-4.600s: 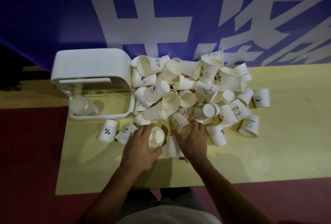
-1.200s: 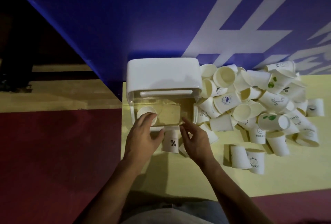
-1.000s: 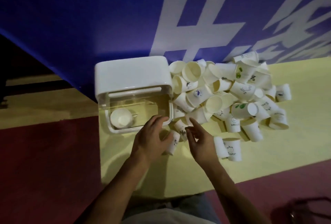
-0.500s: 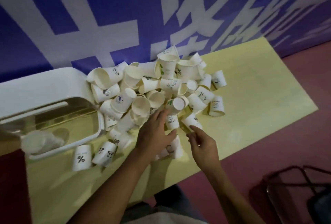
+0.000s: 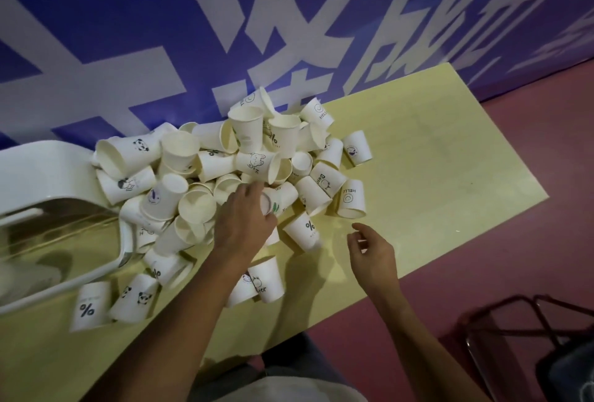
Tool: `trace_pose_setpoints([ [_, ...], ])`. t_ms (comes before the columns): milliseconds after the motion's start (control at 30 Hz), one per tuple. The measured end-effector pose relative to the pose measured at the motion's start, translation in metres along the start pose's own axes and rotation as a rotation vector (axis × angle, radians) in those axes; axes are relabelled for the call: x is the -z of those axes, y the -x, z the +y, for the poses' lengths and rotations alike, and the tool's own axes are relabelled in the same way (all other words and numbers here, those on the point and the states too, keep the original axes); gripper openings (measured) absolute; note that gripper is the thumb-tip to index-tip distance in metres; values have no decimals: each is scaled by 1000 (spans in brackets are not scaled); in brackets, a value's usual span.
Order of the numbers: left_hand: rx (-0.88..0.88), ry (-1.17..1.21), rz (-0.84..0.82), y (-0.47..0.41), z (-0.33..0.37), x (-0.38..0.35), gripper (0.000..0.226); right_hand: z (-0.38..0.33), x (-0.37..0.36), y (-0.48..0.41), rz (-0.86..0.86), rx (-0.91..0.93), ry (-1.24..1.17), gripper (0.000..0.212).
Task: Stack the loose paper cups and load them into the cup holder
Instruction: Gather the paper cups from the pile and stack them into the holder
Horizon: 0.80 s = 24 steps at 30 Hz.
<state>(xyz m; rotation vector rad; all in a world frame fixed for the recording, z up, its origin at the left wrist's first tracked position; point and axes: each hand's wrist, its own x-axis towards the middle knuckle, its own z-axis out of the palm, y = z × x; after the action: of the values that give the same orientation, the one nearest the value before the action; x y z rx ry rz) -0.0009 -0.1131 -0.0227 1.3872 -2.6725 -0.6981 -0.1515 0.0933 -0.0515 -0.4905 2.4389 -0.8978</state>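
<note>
Your left hand gripped a smooth white paper cup with a green mark at the 5 o'clock edge of the jumbled heap of printed paper cups. Your right hand hung slack and empty above the pale-yellow table. At 9 o'clock the glossy white cup holder ran off-frame.

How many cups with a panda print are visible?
2. The upper panda cup lies at the far left of the pile; the lower panda cup lies outside it, beside the % cup. The pile may hide more.
</note>
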Motion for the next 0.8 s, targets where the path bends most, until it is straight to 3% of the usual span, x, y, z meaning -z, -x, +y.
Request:
trace_pose_setpoints([
  [67, 133, 253, 36, 15, -5, 18, 53, 0, -1, -22, 50, -54, 14, 38],
  [233, 492, 1025, 66, 46, -30, 32, 59, 0, -19, -86, -3, -405, -33, 96],
  [333, 609, 1324, 22, 50, -40, 33, 62, 12, -30, -113, -90, -548, -32, 95],
  [433, 561, 1401, -11, 51, -48, 37, 70, 19, -35, -118, -81, -578, -91, 81],
  [567, 562, 1400, -58, 50, -55, 43, 81, 1, -27, -106, 119, -573, -216, 80],
  [700, 501, 1399, -167, 48, -59, 45, 88, -25, -12, -81, 316, -336, -255, 73],
  [800, 452, 1401, -225, 49, -61, 46, 89, -54, -11, -54, 313, -183, -324, 81],
])
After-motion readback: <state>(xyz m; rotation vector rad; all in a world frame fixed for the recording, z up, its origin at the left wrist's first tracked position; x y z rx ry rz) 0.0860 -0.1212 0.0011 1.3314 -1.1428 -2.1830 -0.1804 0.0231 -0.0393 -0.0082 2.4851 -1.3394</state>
